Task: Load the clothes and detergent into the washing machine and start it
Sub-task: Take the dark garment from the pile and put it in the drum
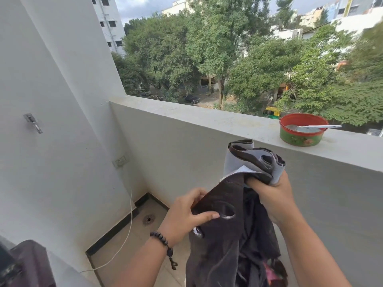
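Your right hand (pixel 269 195) grips the bunched top of a dark brown eyelet curtain with pale grey lining (pixel 223 235), held up over the balcony floor. Your left hand (pixel 186 214) pinches its edge beside a metal eyelet. A red-rimmed green bowl (pixel 301 135) with a spoon sits on the parapet ledge (pixel 207 114).

The dark brown eyelet curtain cloth (pixel 223 245) runs off the bottom edge, while the dark maroon object (pixel 27 264) is cropped bottom-left.
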